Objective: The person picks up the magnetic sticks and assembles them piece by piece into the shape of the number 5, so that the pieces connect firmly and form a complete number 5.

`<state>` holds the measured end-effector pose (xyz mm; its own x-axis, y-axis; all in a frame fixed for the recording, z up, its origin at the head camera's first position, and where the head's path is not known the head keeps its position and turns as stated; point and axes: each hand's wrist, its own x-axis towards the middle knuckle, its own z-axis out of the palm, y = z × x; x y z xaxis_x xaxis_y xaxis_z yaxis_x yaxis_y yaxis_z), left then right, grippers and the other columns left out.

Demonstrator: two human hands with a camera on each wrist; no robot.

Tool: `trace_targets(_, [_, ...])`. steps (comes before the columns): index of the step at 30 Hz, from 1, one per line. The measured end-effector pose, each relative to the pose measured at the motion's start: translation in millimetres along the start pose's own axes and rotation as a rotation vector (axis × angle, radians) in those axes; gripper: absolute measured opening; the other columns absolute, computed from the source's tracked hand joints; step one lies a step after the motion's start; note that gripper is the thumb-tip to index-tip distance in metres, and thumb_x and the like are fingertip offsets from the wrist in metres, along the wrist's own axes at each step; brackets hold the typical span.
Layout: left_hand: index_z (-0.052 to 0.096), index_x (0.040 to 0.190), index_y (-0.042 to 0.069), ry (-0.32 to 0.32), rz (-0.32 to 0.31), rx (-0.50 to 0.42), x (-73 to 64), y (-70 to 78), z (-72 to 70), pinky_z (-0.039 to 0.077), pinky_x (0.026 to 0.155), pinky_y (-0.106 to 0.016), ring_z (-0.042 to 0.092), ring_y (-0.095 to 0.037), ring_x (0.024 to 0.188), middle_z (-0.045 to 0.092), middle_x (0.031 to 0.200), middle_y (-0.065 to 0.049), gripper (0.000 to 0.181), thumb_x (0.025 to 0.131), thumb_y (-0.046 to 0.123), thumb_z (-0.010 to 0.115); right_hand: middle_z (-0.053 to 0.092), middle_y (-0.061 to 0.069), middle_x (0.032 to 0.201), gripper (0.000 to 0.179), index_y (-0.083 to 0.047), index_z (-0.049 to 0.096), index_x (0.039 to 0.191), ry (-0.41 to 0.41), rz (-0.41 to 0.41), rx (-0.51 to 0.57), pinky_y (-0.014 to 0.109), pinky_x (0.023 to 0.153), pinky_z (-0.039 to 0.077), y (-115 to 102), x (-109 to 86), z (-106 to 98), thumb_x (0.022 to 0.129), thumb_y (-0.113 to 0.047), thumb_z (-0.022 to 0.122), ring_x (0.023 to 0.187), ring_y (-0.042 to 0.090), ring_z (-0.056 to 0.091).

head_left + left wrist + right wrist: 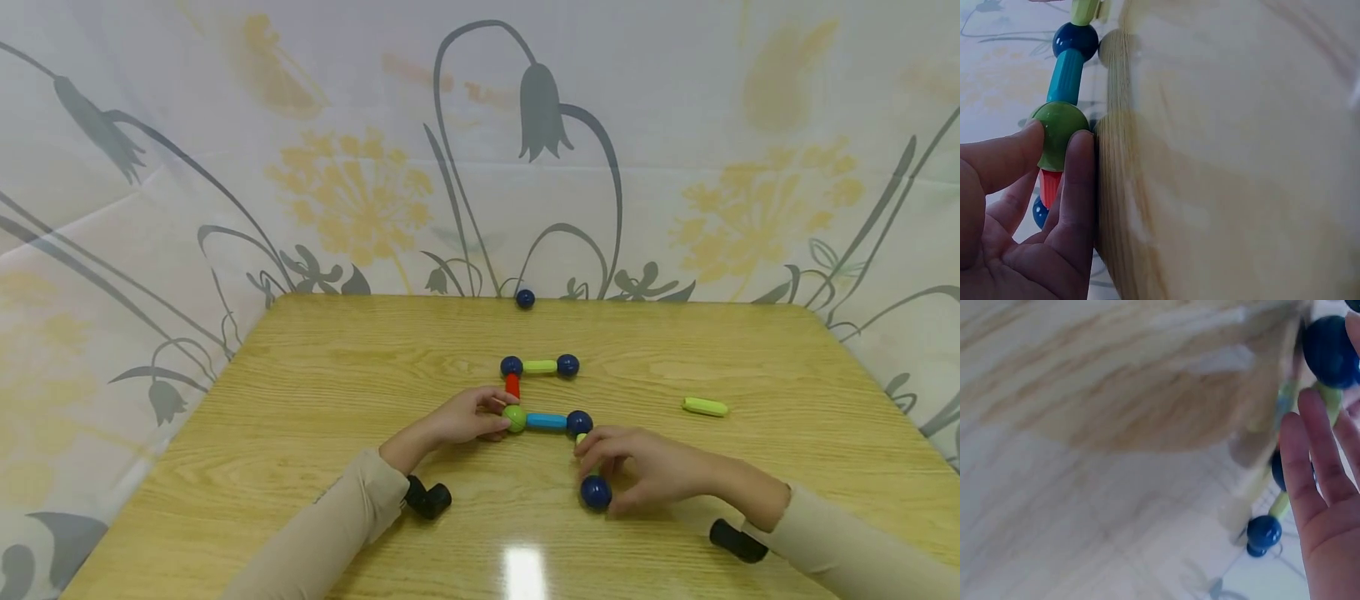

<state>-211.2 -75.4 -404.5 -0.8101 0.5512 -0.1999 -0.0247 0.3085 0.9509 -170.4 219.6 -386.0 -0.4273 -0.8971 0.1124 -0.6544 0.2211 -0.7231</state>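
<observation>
A zigzag chain of balls and short rods lies on the table. My left hand (471, 417) pinches its green ball (1060, 136) between thumb and fingers. From that ball a red rod (512, 387) and a blue rod (546, 422) lead to two dark blue balls (512, 367) (579, 423). A yellow-green rod (1329, 400) runs to the nearest dark blue ball (596, 492). Over this rod my right hand (648, 468) spreads loosely, thumb beside the nearest ball, fingers fairly straight; whether they touch is unclear. Another yellow-green rod (540, 367) and ball (567, 365) form the far end.
A loose yellow-green rod (705, 407) lies to the right on the wooden table (360, 350). One dark blue ball (525, 298) sits at the far edge, before a flowered cloth (480, 167). Black wrist devices (429, 498) show under both sleeves.
</observation>
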Motion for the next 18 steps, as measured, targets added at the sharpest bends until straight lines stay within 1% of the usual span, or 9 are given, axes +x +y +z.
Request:
trace_targets(3, [0.053,0.124,-0.001,-0.005,0.001,0.003,0.5,0.1,-0.1,0.055,0.075,-0.032,0.063,-0.022,0.087,0.053,0.113,-0.017,0.033,0.092,-0.001,0.057,0.053,0.01,0.115,0.033,-0.012,0.061,0.11,0.069,0.014,-0.015,0.029,0.072,0.053,2.9,-6.2,-3.9,0.079,-0.009,0.075,0.088,0.014,0.058])
trace_targets(7, [0.053,0.125,-0.001,-0.009,0.003,0.0,0.8,-0.1,-0.7,0.054,0.076,-0.032,0.063,-0.022,0.088,0.053,0.113,-0.017,0.033,0.092,-0.001,0.056,0.058,0.005,0.105,0.031,-0.011,0.061,0.106,0.158,0.017,-0.075,0.029,0.068,0.053,6.5,-14.1,-9.6,0.079,-0.007,0.075,0.083,0.017,0.058])
trace_targets(11, [0.053,0.125,-0.001,-0.009,-0.002,-0.006,1.4,-1.1,-0.5,0.054,0.076,-0.032,0.062,-0.021,0.088,0.053,0.113,-0.017,0.033,0.092,0.0,0.056,0.06,0.003,0.099,0.028,-0.01,0.061,0.104,0.212,0.055,-0.127,0.029,0.068,0.052,9.8,-24.4,-13.8,0.079,-0.006,0.074,0.081,0.017,0.058])
trace_targets(14, [0.053,0.125,-0.001,-0.009,-0.003,-0.008,1.2,-1.6,0.0,0.054,0.076,-0.032,0.062,-0.021,0.088,0.052,0.114,-0.017,0.033,0.092,0.0,0.057,0.06,0.002,0.097,0.028,-0.012,0.061,0.104,0.252,0.079,-0.182,0.028,0.068,0.051,10.9,-32.9,-16.9,0.079,-0.006,0.074,0.081,0.016,0.058])
trace_targets(18, [0.053,0.125,-0.001,-0.007,-0.003,-0.005,0.3,-1.3,-0.1,0.054,0.076,-0.032,0.062,-0.021,0.088,0.051,0.115,-0.017,0.033,0.092,0.0,0.056,0.06,0.001,0.094,0.029,-0.011,0.063,0.101,0.321,0.09,-0.251,0.027,0.066,0.051,13.2,-43.0,-20.5,0.077,-0.002,0.075,0.08,0.015,0.057])
